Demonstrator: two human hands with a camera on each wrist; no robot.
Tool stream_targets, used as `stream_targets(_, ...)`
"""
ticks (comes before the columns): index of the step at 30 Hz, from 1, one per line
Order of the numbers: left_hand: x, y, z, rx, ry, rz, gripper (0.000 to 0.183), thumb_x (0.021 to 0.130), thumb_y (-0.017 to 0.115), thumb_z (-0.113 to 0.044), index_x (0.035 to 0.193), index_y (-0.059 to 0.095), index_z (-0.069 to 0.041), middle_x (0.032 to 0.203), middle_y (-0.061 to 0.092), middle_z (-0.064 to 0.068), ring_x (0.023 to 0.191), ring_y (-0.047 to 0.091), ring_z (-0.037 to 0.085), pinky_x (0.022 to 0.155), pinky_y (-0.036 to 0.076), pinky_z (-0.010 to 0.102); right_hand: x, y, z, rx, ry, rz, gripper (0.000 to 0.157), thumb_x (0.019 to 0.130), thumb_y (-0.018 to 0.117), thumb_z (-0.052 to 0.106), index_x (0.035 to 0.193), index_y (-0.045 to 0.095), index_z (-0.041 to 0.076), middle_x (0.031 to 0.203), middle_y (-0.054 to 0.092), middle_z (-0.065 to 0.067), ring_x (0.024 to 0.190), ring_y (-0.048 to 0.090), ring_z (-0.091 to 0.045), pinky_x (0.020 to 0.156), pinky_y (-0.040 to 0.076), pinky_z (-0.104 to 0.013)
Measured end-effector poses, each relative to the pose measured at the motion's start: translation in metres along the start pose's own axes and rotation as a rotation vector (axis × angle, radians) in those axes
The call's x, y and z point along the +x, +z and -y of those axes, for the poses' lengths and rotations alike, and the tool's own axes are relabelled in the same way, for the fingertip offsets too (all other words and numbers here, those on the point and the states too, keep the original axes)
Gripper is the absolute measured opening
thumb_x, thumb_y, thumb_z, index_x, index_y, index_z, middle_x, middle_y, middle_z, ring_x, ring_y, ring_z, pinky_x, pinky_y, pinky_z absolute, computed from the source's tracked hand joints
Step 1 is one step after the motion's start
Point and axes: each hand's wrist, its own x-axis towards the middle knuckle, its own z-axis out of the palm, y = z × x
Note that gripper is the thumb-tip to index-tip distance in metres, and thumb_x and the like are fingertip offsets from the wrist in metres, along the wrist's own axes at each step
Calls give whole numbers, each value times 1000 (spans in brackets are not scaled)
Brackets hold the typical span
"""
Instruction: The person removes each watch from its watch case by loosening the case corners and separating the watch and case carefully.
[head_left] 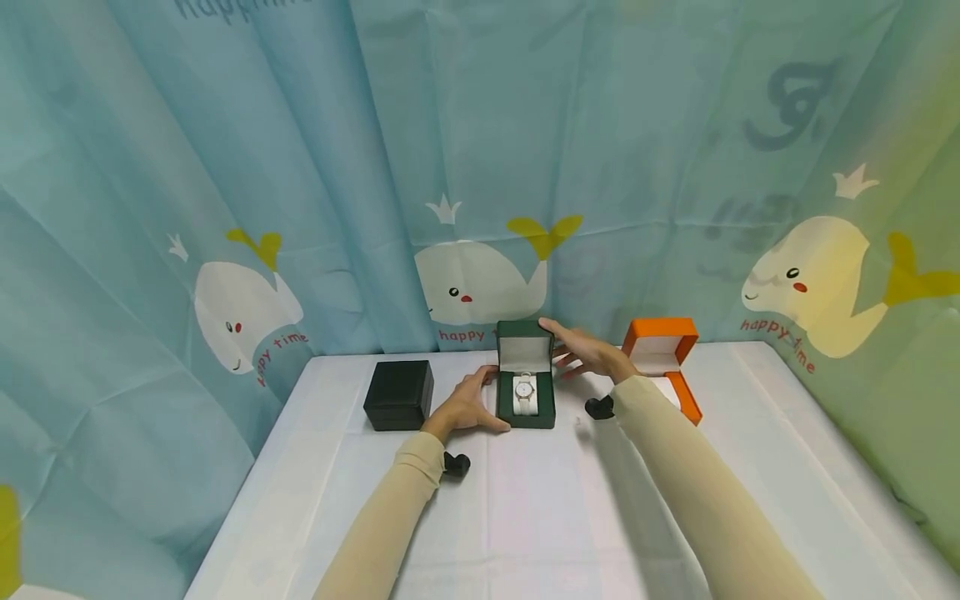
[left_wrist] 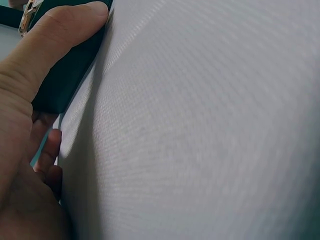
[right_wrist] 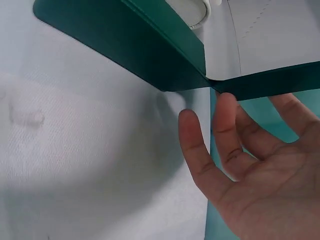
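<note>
A green watch box (head_left: 504, 408) stands open near the back of the table, with a watch (head_left: 525, 389) on a white cushion inside. My left hand (head_left: 462, 407) grips its base from the left. In the left wrist view the thumb (left_wrist: 60, 30) presses the front of the box while the other fingers are partly hidden behind it. Beside the raised lid (head_left: 525, 328) is my right hand (head_left: 588, 348), one finger reaching its top right corner. In the right wrist view, loosely bent fingers (right_wrist: 192, 140) are near the box's hinge; the thumb is out of view.
A closed black box (head_left: 397, 396) stands to the left of the left hand. At the right, partly behind the right sleeve, an orange box (head_left: 686, 398) has its lid up. A blue curtain (head_left: 480, 167) printed with whales hangs behind the white table (head_left: 517, 517).
</note>
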Motion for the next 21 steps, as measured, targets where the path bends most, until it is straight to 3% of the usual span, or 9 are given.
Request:
stream_targets(11,0,3,1,15,-12,6,109,64,100,-27,154,39,-14,144,51,13,133,46,30,114,39,49,-14,2,-9,-49,-49,13,110,89,45,84,164,17,9,156,42,-24,122,60,-38,97,55,-52)
stream_targets(21,0,-1,-2,19,1,4,109,64,100,-27,153,40,-13,146,52,12,134,45,30,114,39,48,-27,3,-17,55,-111,53,100,96,46,75,165,13,10,157,38,-27,122,59,-46,90,58,-56)
